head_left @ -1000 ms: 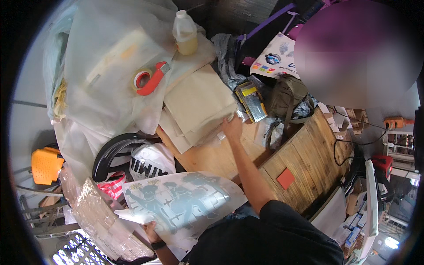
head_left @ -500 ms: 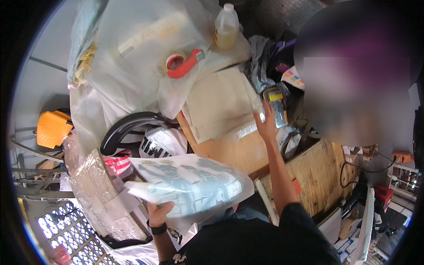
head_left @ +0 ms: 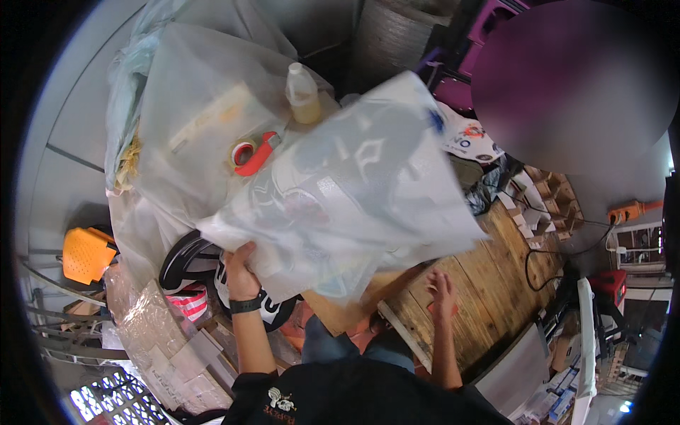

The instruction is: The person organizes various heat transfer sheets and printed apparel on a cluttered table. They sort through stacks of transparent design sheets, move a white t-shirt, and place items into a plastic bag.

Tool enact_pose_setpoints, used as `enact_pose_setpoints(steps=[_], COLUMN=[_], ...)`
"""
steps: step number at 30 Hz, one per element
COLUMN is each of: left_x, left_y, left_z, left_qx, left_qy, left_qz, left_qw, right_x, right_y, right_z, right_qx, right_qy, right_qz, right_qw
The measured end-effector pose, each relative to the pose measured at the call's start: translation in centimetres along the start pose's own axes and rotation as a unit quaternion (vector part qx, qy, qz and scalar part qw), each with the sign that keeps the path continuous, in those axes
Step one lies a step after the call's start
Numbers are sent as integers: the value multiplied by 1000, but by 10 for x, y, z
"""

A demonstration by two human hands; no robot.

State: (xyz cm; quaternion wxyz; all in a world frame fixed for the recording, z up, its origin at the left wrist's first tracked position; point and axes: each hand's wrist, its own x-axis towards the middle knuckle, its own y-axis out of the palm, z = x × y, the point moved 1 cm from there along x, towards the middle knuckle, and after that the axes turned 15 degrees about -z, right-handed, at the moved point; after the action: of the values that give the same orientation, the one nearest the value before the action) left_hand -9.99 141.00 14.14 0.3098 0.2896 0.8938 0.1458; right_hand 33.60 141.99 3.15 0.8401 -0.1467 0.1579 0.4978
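Observation:
A large translucent sheet (head_left: 340, 198) with pale grey printed shapes spreads across the middle of the view, tilted and partly smeared by motion. My left hand (head_left: 242, 275) is closed on its lower left edge, a dark band round the wrist. My right hand (head_left: 443, 292) holds nothing; its fingers are apart and slightly bent over the wooden plank bench (head_left: 489, 276), a little below the sheet's lower right edge. Behind the sheet, most of a board is hidden, with only its brown lower corner (head_left: 336, 315) showing.
On the plastic-covered surface at the back stand a red tape dispenser (head_left: 261, 156) and a bottle of yellowish liquid (head_left: 303, 99). An orange plastic seat (head_left: 87, 255) is at far left, wrapped cardboard (head_left: 152, 333) nearer. A black cable (head_left: 535, 273) curls at the bench's right.
The printed sheet has swung up and away from my body, and my left hand has risen with it. My right hand has drawn back toward me from the far side.

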Motion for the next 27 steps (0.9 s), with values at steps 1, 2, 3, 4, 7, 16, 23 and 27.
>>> enact_pose_setpoints(steps=[1,2,3,4,7,16,23,27], left_x=[2,8,14,18,25,31,42,10], left_y=[-2,-7,-11,-14,-22,-29,-75,-18], left_z=[15,33,51,71,107,133,148,156], left_qx=[23,60,94,128,147,186,520,581], left_qy=[-49,-89,-129,-170,-132,-70,292,404], left_qz=[-9,8,28,49,13,8,-85,77], left_qw=[998,994,987,976,980,980,798,703], right_x=[-6,-10,-9,-7,-31,-3,-2,9], right_y=[16,31,46,59,98,83,89,75], right_z=[2,3,-6,-14,12,-40,-80,-99], right_qx=[56,110,166,221,261,193,116,86], right_qy=[21,39,75,109,152,193,170,138], right_qz=[51,99,140,179,169,85,-15,-21], right_qw=[997,988,973,952,938,958,978,987])
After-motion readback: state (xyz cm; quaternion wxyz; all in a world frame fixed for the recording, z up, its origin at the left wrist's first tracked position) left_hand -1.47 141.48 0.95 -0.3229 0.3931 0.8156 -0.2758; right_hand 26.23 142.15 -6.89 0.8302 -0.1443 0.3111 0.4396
